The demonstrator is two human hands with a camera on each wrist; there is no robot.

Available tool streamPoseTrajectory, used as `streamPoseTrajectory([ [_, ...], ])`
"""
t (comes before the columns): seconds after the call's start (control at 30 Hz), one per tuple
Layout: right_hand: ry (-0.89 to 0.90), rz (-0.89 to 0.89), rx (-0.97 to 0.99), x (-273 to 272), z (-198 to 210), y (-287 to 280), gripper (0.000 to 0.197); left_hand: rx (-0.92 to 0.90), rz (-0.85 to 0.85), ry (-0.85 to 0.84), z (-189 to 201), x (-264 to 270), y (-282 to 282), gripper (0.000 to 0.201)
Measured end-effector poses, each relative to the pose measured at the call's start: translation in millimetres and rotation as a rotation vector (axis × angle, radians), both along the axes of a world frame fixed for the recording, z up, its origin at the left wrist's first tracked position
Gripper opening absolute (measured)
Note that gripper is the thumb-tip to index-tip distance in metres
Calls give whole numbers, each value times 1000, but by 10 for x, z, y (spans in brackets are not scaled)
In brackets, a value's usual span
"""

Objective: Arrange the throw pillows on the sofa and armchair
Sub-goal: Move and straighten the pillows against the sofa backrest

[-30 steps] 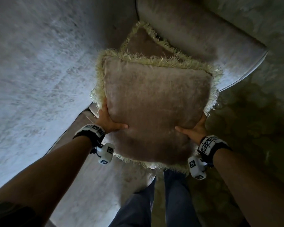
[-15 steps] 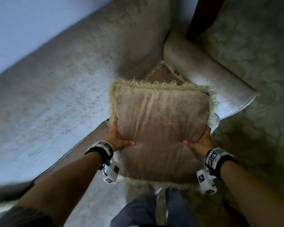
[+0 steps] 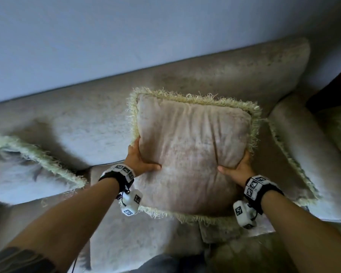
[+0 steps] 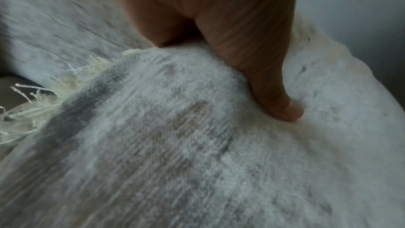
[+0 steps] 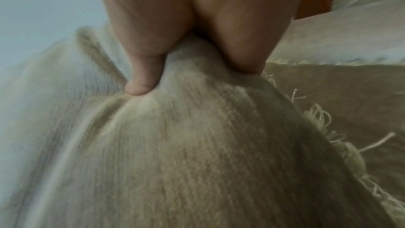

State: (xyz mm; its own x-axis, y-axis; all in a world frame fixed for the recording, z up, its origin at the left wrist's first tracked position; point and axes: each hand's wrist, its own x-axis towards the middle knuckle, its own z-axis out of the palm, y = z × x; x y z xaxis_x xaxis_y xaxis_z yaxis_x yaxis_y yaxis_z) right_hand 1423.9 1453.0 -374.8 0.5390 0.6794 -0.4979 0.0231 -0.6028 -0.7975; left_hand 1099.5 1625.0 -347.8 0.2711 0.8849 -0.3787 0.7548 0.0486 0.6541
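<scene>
A beige velvet throw pillow [image 3: 193,150] with a pale yellow fringe is held upright in front of the sofa's backrest [image 3: 205,79]. My left hand [image 3: 140,160] grips its left edge, thumb pressed into the front face. My right hand [image 3: 238,166] grips its right edge the same way. The wrist views show each thumb [image 4: 278,93] [image 5: 142,75] dug into the pillow fabric [image 4: 197,145] [image 5: 197,145]. A second fringed pillow [image 3: 287,160] leans against the right armrest [image 3: 311,154], partly hidden behind the held one. A third fringed pillow [image 3: 26,172] lies on the seat at far left.
The sofa seat cushion [image 3: 142,233] spreads out below the held pillow. A pale blue wall [image 3: 126,32] rises behind the backrest. Something dark and wooden [image 3: 331,93] stands past the right armrest. My legs [image 3: 165,263] are at the bottom edge.
I have carried the pillow leftward, away from the armrest corner and along the backrest. The view has swung up and left, bringing the wall and the far-left pillow into sight.
</scene>
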Motion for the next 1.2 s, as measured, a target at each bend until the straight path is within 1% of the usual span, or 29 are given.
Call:
streamPoseTrajectory([
  [0.1,18,120,11,-236,-129,315,116,24,112,2,-21,-381,-60,144],
  [0.2,6,203,12,-546,-273,537,108,10,197,30,-78,-768,-136,145],
  [0.27,-1,257,6,-747,-317,714,107,-3,247,48,-109,-996,-124,145],
  [0.37,-38,330,-15,-1021,-353,1053,107,15,316,66,-169,-1334,7,150],
  [0.47,-87,367,-24,-1279,-445,1398,105,60,383,10,-262,-1644,207,146],
  [0.5,-109,370,-33,-1383,-468,1505,107,74,403,-7,-303,-1740,281,145],
  [0.6,-195,385,-100,-1723,-540,1821,131,71,456,-22,-444,-2042,525,144],
  [0.63,-235,396,-128,-1825,-586,1932,135,64,472,-16,-516,-2153,612,145],
  [0.73,-342,438,-187,-2181,-586,2231,130,43,518,13,-759,-2449,865,147],
  [0.8,-350,445,-224,-2360,-610,2366,129,29,515,18,-942,-2556,1046,149],
  [0.87,-356,406,-261,-2438,-756,2447,134,-5,505,10,-1161,-2596,1214,149],
  [0.93,-364,375,-315,-2483,-865,2490,134,-39,518,23,-1390,-2594,1321,148],
  [1.0,-367,368,-365,-2494,-992,2539,132,-54,542,60,-1621,-2582,1376,142],
  [1.1,-384,388,-412,-2477,-1167,2589,127,-76,518,138,-1898,-2557,1374,133],
  [1.2,-398,354,-397,-2460,-1301,2576,127,-65,476,212,-2146,-2566,1281,141],
])
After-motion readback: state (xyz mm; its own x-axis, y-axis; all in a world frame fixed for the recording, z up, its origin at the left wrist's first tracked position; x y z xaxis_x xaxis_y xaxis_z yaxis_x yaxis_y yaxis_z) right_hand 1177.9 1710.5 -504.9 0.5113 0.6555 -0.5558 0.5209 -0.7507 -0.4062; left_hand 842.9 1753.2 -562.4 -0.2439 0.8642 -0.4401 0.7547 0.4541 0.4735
